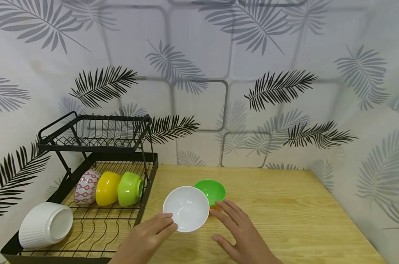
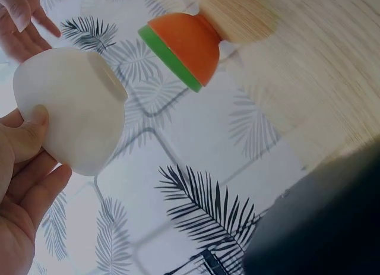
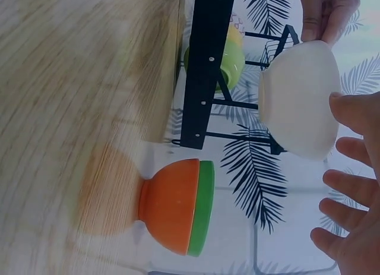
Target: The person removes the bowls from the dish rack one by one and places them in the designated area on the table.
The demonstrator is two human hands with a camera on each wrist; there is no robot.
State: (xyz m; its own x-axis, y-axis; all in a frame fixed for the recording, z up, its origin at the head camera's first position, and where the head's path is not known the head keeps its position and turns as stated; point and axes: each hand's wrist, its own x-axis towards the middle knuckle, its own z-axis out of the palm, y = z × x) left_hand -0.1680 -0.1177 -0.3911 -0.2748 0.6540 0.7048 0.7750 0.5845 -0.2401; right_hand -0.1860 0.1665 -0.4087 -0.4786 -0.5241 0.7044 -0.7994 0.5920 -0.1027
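Note:
My left hand (image 1: 149, 234) pinches the lower left rim of a white bowl (image 1: 187, 209), held up off the table with its hollow facing me. Its plain white outside shows in the left wrist view. To the right is my right hand (image 1: 240, 234), fingers spread; whether a fingertip touches the bowl I cannot tell. Behind the white bowl, a green bowl (image 1: 211, 190) stands on the table, nested in an orange bowl (image 3: 169, 206). In the head view most of the orange one is hidden.
At left stands a black two-tier dish rack (image 1: 93, 148). On its lower level, a red-patterned bowl (image 1: 87, 187), a yellow bowl (image 1: 107, 189), a lime green bowl (image 1: 129, 189) and a ribbed white bowl (image 1: 37, 227) lie on their sides. A leaf-print covering (image 1: 199, 106) backs the wooden table (image 1: 285, 212).

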